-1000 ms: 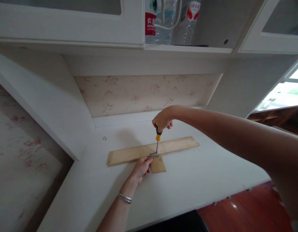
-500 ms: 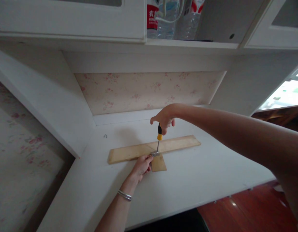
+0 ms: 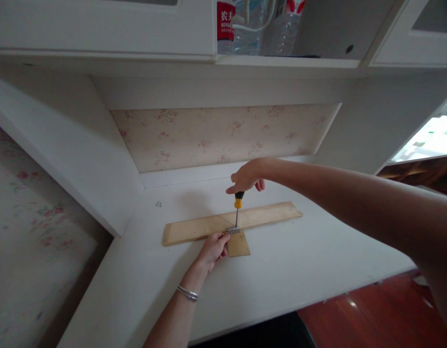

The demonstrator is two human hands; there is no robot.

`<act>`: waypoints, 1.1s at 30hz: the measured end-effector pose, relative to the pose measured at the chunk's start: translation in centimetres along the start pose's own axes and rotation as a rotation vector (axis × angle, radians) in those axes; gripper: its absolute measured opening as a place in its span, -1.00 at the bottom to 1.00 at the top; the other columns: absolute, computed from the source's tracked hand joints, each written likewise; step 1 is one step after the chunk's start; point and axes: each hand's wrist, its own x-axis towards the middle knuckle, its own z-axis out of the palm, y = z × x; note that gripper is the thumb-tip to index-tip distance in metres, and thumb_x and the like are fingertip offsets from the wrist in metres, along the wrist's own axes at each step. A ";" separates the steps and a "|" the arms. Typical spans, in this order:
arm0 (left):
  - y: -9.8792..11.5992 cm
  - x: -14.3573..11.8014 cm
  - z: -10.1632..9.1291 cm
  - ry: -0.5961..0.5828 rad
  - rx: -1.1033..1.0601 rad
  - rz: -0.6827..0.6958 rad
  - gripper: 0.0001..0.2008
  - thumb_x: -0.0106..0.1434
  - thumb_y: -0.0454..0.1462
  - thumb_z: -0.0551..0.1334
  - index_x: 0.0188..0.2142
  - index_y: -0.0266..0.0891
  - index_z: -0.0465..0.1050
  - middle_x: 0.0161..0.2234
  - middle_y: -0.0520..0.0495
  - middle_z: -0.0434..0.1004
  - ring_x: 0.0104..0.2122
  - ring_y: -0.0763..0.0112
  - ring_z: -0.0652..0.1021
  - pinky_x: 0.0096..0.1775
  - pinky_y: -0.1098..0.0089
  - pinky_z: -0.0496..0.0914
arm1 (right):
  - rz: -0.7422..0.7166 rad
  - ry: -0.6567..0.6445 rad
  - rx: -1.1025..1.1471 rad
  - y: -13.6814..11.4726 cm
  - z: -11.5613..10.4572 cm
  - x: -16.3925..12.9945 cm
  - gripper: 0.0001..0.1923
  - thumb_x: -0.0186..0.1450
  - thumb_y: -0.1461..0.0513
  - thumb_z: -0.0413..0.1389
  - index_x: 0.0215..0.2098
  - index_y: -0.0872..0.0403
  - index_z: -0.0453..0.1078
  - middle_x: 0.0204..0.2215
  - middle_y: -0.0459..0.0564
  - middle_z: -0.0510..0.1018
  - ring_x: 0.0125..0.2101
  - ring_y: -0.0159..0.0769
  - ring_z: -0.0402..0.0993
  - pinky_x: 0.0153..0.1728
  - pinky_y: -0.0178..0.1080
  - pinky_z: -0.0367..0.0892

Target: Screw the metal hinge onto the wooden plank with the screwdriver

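Note:
A long wooden board (image 3: 194, 227) lies across the white desk (image 3: 289, 270), with a short wooden piece (image 3: 238, 245) butted against its near edge. A small metal bracket (image 3: 232, 230) sits at their joint. My right hand (image 3: 247, 177) grips the top of a black and yellow screwdriver (image 3: 238, 207), which stands upright with its tip on the bracket. My left hand (image 3: 213, 250), a silver bangle on its wrist, pinches the bracket and the short piece at their left side.
Two small screws (image 3: 158, 204) lie on the desk at the back left. A white side panel (image 3: 64, 159) slopes down on the left. Water bottles (image 3: 245, 26) stand in the open shelf above. Red-brown floor (image 3: 383, 314) lies beyond the desk's right edge.
My right hand has shifted its hold on the screwdriver handle, fingers turning around it. The screwdriver stays upright on the bracket. My left hand has held still.

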 end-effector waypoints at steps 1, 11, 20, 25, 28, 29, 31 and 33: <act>0.0 0.0 0.0 0.004 0.001 -0.004 -0.76 0.22 -0.14 0.11 -0.37 -0.30 0.33 -0.71 0.16 0.20 -0.74 0.62 0.20 -0.66 0.52 -0.05 | 0.000 -0.003 -0.016 0.0 0.0 0.1 -0.26 0.21 -0.16 -0.02 0.03 0.31 0.33 -0.25 0.31 0.48 -0.39 -0.03 0.48 -0.38 -0.03 0.38; -0.1 0.0 0.1 0.010 -0.011 0.022 -0.72 0.20 -0.13 0.13 -0.36 -0.34 0.39 -0.69 0.15 0.21 -0.73 0.62 0.21 -0.65 0.51 -0.04 | -0.074 0.034 -0.042 0.3 0.4 0.2 -0.28 0.21 -0.12 0.01 0.08 0.28 0.27 -0.27 0.26 0.49 -0.43 -0.12 0.46 -0.49 -0.15 0.36; 0.1 -0.1 0.1 0.009 -0.005 0.001 -0.77 0.21 -0.17 0.12 -0.39 -0.32 0.35 -0.69 0.15 0.22 -0.72 0.62 0.23 -0.65 0.52 -0.02 | -0.131 0.089 -0.035 0.4 0.7 0.3 -0.28 0.18 -0.07 0.09 0.18 0.14 0.17 -0.18 0.19 0.47 -0.42 -0.18 0.46 -0.51 -0.21 0.35; 0.3 -0.2 0.1 0.009 -0.009 -0.025 -0.79 0.21 -0.18 0.13 -0.39 -0.31 0.36 -0.67 0.16 0.21 -0.71 0.63 0.25 -0.65 0.53 -0.01 | -0.169 0.033 -0.088 0.5 0.8 0.3 -0.47 0.21 0.04 0.09 0.05 0.18 0.31 -0.34 0.14 0.51 -0.49 -0.23 0.44 -0.48 -0.21 0.32; 0.1 0.0 0.1 0.005 -0.006 -0.006 -0.80 0.21 -0.19 0.13 -0.38 -0.32 0.37 -0.66 0.15 0.22 -0.71 0.63 0.25 -0.65 0.52 0.01 | -0.281 0.108 -0.090 0.7 1.0 0.2 -0.15 0.03 0.11 0.28 0.23 0.00 0.07 -0.11 0.12 0.45 -0.42 -0.27 0.44 -0.46 -0.26 0.31; 0.0 0.1 0.1 0.005 0.000 -0.002 -0.79 0.21 -0.19 0.13 -0.38 -0.32 0.37 -0.67 0.15 0.22 -0.72 0.63 0.25 -0.65 0.52 0.01 | -0.253 0.119 -0.080 0.6 1.0 0.1 -0.11 0.02 0.03 0.27 0.24 0.00 0.05 -0.10 0.14 0.44 -0.43 -0.26 0.43 -0.47 -0.26 0.30; 0.0 0.1 0.1 0.009 0.018 -0.006 -0.78 0.21 -0.18 0.12 -0.38 -0.33 0.38 -0.67 0.15 0.22 -0.72 0.63 0.24 -0.65 0.52 0.00 | -0.141 0.092 -0.073 0.5 1.0 0.2 -0.18 0.10 -0.16 0.12 0.17 0.13 0.18 -0.21 0.19 0.49 -0.50 -0.23 0.43 -0.49 -0.21 0.30; 0.1 0.0 0.1 0.011 0.021 -0.009 -0.77 0.22 -0.17 0.12 -0.38 -0.33 0.38 -0.67 0.15 0.22 -0.72 0.63 0.24 -0.65 0.52 -0.02 | -0.083 0.069 -0.120 0.5 0.9 0.3 -0.25 0.22 -0.21 -0.10 -0.03 0.26 0.37 -0.40 0.19 0.51 -0.56 -0.21 0.42 -0.49 -0.17 0.28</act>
